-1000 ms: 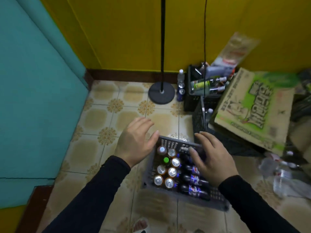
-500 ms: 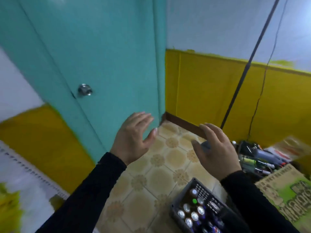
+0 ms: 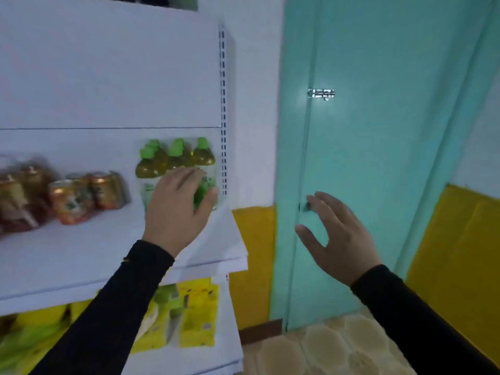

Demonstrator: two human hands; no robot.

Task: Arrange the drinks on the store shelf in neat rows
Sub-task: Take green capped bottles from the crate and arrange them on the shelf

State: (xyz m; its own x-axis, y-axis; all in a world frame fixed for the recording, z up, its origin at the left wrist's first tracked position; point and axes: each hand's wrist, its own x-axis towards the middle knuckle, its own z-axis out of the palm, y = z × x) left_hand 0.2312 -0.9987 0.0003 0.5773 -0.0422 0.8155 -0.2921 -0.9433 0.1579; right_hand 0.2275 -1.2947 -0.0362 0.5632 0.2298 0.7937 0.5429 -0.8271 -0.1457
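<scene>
A white store shelf [image 3: 81,255] fills the left of the view. At its right end stands a group of green-capped bottles [image 3: 176,158] with greenish-yellow drink. My left hand [image 3: 178,209] is raised in front of those bottles, fingers spread and holding nothing; whether it touches them I cannot tell. Orange cans [image 3: 86,193] stand to the left, with blurred reddish-brown drinks [image 3: 19,196] at the far left. My right hand [image 3: 338,234] hovers in the air in front of the teal door, fingers loosely spread and empty.
A teal door [image 3: 378,158] with a metal latch [image 3: 321,93] stands right of the shelf. Yellow packs [image 3: 198,312] sit on the lower shelf. Patterned floor tiles [image 3: 324,347] lie at the bottom right, beside a yellow wall [image 3: 460,253].
The view has swung up and left from the floor crate of cans to the shelf. Both hands rose empty; my left hand now sits in front of the green-capped bottles.
</scene>
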